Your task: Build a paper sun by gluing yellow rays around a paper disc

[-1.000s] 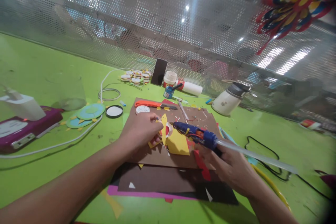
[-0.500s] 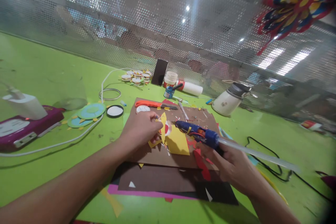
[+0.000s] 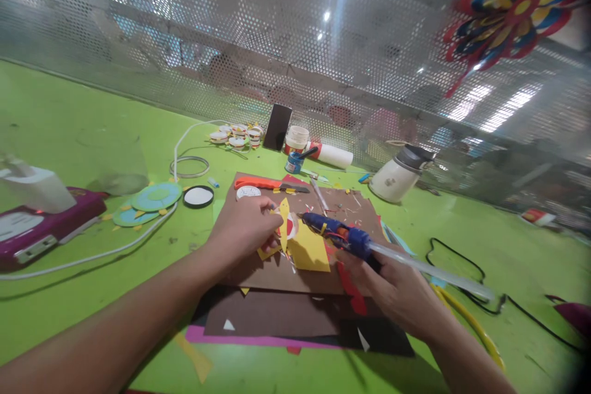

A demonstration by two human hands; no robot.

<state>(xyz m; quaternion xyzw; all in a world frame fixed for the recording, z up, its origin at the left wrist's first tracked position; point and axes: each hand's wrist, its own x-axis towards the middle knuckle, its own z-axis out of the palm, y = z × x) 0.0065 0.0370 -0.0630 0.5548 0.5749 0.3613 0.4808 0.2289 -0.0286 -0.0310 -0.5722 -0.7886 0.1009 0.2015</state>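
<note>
Blue plastic glue gun (image 3: pixel 329 229) just beside pointed yellow paper strip (image 3: pixel 284 233)
Little has shifted: left grip (image 3: pixel 247 221) pinching strip, right grip (image 3: pixel 401 289) clasping gun, so the work stays steady.

two hands (image 3: pixel 247 220), one glue gun (image 3: pixel 336 231)

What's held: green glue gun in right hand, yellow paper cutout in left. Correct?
Colour's wrong: the head view shows the glue gun is blue. The right hand does hold it, and the left hand holds the yellow paper cutout.
</note>
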